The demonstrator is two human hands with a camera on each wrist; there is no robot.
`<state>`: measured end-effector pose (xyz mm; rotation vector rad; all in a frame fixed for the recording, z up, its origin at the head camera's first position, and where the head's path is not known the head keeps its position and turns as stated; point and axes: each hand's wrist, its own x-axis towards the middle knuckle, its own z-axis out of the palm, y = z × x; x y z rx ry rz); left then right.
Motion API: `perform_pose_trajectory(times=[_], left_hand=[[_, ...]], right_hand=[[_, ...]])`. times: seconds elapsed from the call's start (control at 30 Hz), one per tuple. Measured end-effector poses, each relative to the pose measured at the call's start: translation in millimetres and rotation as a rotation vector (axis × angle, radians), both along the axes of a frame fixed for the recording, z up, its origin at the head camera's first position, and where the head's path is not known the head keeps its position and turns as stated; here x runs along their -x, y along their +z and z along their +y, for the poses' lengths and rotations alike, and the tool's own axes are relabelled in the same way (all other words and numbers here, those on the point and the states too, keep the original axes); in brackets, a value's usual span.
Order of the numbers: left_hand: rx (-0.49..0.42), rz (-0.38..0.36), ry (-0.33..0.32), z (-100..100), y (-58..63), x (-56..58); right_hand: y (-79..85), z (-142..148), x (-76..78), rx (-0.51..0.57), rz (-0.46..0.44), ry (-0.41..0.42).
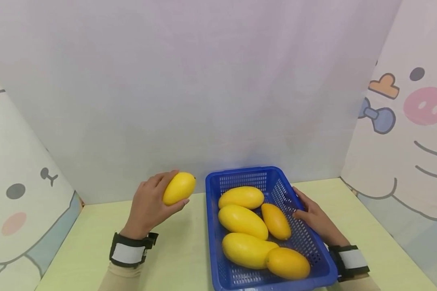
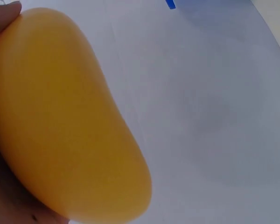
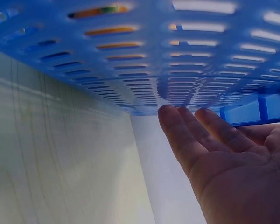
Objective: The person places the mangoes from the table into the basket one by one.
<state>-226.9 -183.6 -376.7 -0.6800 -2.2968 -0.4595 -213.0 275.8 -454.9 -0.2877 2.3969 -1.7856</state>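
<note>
My left hand (image 1: 149,204) holds a yellow mango (image 1: 180,188) above the table, left of the blue plastic basket (image 1: 212,226). Its thumb and fingers lie round the fruit. Seen from the left wrist, the mango (image 2: 70,121) is large and close, and one fingertip shows at its upper end. My right hand (image 1: 317,218) grips the basket's right side, thumb over the rim and fingers along the outside. In the right wrist view, the fingers of the right hand (image 3: 233,172) reach up against the slotted basket wall (image 3: 149,60). Several yellow and orange-yellow mangoes (image 1: 243,222) lie in the basket.
Under the basket is a pale yellow-green table (image 1: 175,250). A whitish cloth wall (image 1: 167,101) rises right behind it. Side panels with cartoon animals stand at the left (image 1: 14,210) and right (image 1: 404,161).
</note>
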Motion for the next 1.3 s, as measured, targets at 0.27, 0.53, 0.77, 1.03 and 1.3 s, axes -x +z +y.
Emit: perform_pose_trajectory(times=[0.27,0.53,0.77,1.03,1.3], left_hand=[[0.005,0.013,-0.011,5,9.0,-8.1],[0.001,0.012,-0.054,12,15.5,-16.2],[0.007,0.012,-0.098,22,18.1,-22.9],[0.006,-0.010,-0.136,32,14.6,-25.6],[0.037,0.000,-0.190,48,6.4,-25.4]], right_hand=[[0.5,0,-1.5,-0.013,0.012,0.002],[2.2,0,-1.5,-0.013,0.014,0.000],[0.3,0,-0.5,-0.007,0.008,-0.006],[-1.3,0,-1.4,-0.004,0.003,0.000],[0.7,0,-0.5,-0.015,0.003,-0.005]])
